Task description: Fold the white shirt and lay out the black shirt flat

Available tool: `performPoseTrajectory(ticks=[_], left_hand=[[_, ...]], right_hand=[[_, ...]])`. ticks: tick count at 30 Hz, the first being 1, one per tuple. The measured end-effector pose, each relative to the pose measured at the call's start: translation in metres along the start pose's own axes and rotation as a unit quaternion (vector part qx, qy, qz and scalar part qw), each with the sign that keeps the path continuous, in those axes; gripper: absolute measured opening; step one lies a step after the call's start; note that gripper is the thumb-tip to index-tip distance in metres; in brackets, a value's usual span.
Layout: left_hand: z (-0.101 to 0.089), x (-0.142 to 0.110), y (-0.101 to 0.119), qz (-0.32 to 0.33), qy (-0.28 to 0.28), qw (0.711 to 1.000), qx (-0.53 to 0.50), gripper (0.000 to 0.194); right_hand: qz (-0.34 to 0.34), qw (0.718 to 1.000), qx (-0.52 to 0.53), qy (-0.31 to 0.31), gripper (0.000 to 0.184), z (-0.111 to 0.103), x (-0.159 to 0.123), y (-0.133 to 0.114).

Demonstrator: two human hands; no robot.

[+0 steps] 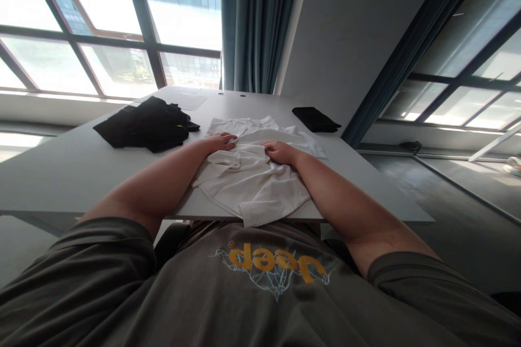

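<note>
A white shirt point(264, 187) lies on the table in front of me. Its far part is spread fairly flat, while the near part is rumpled, with one bit hanging over the table's front edge. My left hand point(220, 142) rests on the left side of the cloth, fingers stretched out and apart. On the right side, my right hand point(280, 152) is closed, its bent fingers and thumb gripping a fold of the shirt; the fingertips are partly hidden.
A heap of black clothing point(142, 124) lies to the left on the white table point(52, 179). A folded black cloth point(315, 119) sits at the right edge. Behind the table hang blue curtains point(260, 21) beside large windows.
</note>
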State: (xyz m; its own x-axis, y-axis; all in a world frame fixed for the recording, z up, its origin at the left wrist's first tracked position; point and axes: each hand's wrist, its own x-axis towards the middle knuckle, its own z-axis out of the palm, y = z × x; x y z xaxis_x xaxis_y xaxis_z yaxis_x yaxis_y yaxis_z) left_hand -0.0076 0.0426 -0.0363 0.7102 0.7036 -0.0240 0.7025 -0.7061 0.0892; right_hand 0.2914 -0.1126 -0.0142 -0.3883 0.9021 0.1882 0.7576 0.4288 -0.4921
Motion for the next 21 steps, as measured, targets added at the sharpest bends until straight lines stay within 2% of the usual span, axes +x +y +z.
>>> performPoseTrajectory(ticks=[21], left_hand=[[0.0010,0.0047,-0.0033,-0.003,-0.003,1.000,-0.007,0.079]], right_hand=[[0.001,1.000,0.002,0.003,0.034,-0.0006,0.0004,0.0007]])
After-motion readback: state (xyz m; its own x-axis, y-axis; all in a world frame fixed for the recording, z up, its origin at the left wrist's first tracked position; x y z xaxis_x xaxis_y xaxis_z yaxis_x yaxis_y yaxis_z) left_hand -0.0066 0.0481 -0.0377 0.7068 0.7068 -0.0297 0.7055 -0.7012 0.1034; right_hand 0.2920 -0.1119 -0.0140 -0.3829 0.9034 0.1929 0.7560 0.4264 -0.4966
